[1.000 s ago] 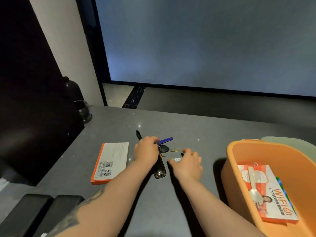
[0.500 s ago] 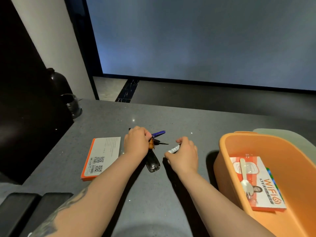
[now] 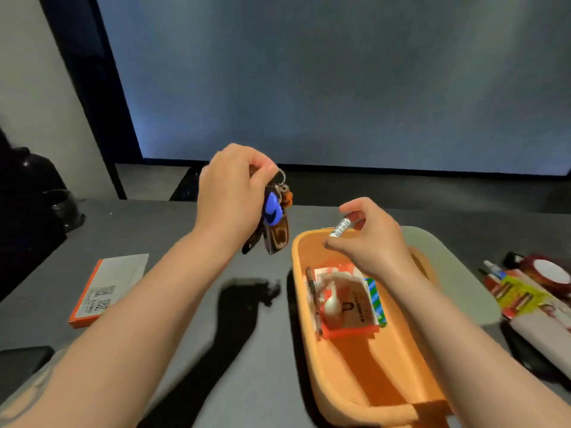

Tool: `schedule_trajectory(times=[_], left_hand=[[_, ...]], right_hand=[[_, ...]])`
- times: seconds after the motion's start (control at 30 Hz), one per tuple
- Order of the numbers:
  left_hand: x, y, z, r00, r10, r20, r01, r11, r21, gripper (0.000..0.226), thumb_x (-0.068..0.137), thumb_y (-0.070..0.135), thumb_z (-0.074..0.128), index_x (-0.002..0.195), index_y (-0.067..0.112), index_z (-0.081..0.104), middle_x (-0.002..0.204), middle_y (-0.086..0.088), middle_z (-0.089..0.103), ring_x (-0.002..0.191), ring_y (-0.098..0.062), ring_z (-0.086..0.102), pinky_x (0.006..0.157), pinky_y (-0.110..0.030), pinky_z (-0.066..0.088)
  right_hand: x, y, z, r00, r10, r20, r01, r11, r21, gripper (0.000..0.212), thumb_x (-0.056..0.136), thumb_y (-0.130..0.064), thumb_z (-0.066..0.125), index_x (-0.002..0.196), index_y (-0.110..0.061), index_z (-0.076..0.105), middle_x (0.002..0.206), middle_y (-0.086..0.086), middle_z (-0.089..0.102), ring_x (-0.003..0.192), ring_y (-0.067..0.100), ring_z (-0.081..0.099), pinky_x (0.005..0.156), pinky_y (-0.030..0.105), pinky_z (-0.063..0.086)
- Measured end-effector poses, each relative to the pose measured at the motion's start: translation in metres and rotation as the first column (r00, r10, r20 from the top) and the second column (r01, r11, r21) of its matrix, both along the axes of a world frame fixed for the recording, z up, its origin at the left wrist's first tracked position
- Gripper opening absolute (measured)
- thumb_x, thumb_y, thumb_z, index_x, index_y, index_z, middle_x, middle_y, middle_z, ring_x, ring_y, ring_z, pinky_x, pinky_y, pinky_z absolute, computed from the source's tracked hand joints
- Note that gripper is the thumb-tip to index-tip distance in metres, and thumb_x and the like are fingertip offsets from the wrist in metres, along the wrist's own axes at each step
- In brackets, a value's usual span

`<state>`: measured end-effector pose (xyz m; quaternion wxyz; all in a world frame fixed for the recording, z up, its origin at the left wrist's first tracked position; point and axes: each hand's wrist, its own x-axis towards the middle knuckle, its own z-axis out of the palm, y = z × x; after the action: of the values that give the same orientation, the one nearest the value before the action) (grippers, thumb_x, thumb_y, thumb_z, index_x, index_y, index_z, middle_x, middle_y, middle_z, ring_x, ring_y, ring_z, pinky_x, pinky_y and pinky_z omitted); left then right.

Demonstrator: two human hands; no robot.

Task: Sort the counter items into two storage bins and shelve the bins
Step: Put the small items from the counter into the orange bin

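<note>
Grey counter (image 3: 191,319) runs below a dark screen. At frame centre the left hand (image 3: 230,193) pinches a key bunch (image 3: 275,217) by its ring, dangling left of the orange bin (image 3: 346,393). The right hand (image 3: 370,239) pinches a small white tube (image 3: 340,227) above the bin's far rim. Released now, I judge the swinging keys could miss the bin and the tube could strike the rim and roll away.
</note>
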<state>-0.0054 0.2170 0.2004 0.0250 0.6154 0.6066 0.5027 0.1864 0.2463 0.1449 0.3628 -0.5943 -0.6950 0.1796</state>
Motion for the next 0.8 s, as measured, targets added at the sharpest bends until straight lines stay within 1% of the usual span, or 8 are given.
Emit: schedule_trajectory(times=[0.1, 0.27, 0.37, 0.5, 0.57, 0.63, 0.7, 0.8], left_hand=[[0.040, 0.002, 0.000, 0.996, -0.085, -0.018, 0.083, 0.992, -0.098, 0.015, 0.090, 0.023, 0.056, 0.076, 0.023, 0.063, 0.090, 0.005, 0.059, 0.087, -0.013, 0.056, 0.080, -0.033, 0.044], [0.097, 0.006, -0.039, 0.989, -0.147, 0.007, 0.144, 0.957, -0.253, 0.016, 0.089, 0.021, 0.057, 0.077, 0.016, 0.066, 0.086, 0.009, 0.057, 0.093, -0.016, 0.056, 0.086, -0.037, 0.045], [0.116, 0.014, -0.061, 0.993, -0.113, -0.025, 0.100, 0.947, -0.304, 0.016, 0.090, 0.022, 0.057, 0.079, 0.017, 0.066, 0.085, 0.010, 0.054, 0.093, -0.015, 0.055, 0.090, -0.041, 0.044], [0.118, 0.031, -0.079, 1.000, -0.006, -0.023, -0.001, 0.954, -0.299, 0.018, 0.092, 0.025, 0.056, 0.074, 0.024, 0.058, 0.083, 0.013, 0.050, 0.087, -0.013, 0.051, 0.093, -0.040, 0.042], [0.116, 0.036, -0.087, 0.997, 0.048, -0.054, -0.062, 0.956, -0.287, 0.019, 0.092, 0.025, 0.055, 0.074, 0.023, 0.060, 0.081, 0.013, 0.051, 0.086, -0.012, 0.052, 0.094, -0.037, 0.036], [0.111, 0.041, -0.099, 0.990, 0.079, -0.120, -0.114, 0.941, -0.319, 0.021, 0.092, 0.026, 0.055, 0.073, 0.022, 0.062, 0.080, 0.011, 0.058, 0.083, -0.012, 0.055, 0.094, -0.037, 0.037], [0.105, 0.043, -0.114, 0.970, 0.079, -0.228, -0.159, 0.919, -0.360, 0.022, 0.092, 0.026, 0.054, 0.072, 0.022, 0.065, 0.080, 0.009, 0.064, 0.080, -0.012, 0.057, 0.093, -0.036, 0.041], [0.098, 0.040, -0.130, 0.949, 0.016, -0.316, -0.147, 0.906, -0.397, 0.020, 0.090, 0.025, 0.055, 0.074, 0.023, 0.066, 0.081, 0.010, 0.064, 0.083, -0.012, 0.052, 0.092, -0.029, 0.031]], right_hand=[[0.039, -0.007, -0.001, 0.999, -0.009, 0.038, 0.011, 1.000, -0.030, 0.055, 0.065, -0.025, 0.084, 0.111, -0.027, 0.055, 0.103, -0.008, 0.057, 0.098, 0.013, 0.052, 0.072, 0.026, 0.039], [0.077, -0.009, -0.025, 0.998, 0.008, 0.061, -0.002, 0.996, -0.091, 0.053, 0.061, -0.027, 0.085, 0.105, -0.028, 0.055, 0.099, -0.008, 0.058, 0.092, 0.014, 0.054, 0.074, 0.031, 0.045], [0.088, -0.006, -0.037, 0.989, 0.056, 0.133, -0.040, 0.992, -0.123, 0.055, 0.064, -0.028, 0.084, 0.110, -0.029, 0.054, 0.102, -0.010, 0.057, 0.093, 0.011, 0.052, 0.069, 0.025, 0.039], [0.092, 0.008, -0.052, 0.973, 0.081, 0.217, -0.048, 0.987, -0.157, 0.060, 0.069, -0.024, 0.082, 0.119, -0.031, 0.050, 0.113, -0.012, 0.058, 0.099, 0.008, 0.055, 0.074, 0.025, 0.052], [0.093, 0.016, -0.059, 0.953, 0.117, 0.280, -0.066, 0.981, -0.183, 0.058, 0.071, -0.022, 0.080, 0.120, -0.030, 0.050, 0.115, -0.010, 0.060, 0.096, 0.009, 0.057, 0.074, 0.025, 0.053], [0.093, 0.022, -0.065, 0.927, 0.172, 0.334, -0.105, 0.972, -0.210, 0.050, 0.076, -0.022, 0.076, 0.119, -0.027, 0.050, 0.115, -0.007, 0.061, 0.098, 0.012, 0.058, 0.074, 0.025, 0.051], [0.090, 0.028, -0.070, 0.908, 0.217, 0.357, -0.140, 0.963, -0.229, 0.043, 0.080, -0.021, 0.072, 0.117, -0.025, 0.051, 0.115, -0.005, 0.062, 0.100, 0.015, 0.058, 0.074, 0.026, 0.048], [0.077, 0.039, -0.077, 0.908, 0.276, 0.314, -0.190, 0.941, -0.280, 0.049, 0.078, -0.021, 0.075, 0.120, -0.026, 0.050, 0.115, -0.006, 0.061, 0.097, 0.013, 0.057, 0.074, 0.026, 0.049]])
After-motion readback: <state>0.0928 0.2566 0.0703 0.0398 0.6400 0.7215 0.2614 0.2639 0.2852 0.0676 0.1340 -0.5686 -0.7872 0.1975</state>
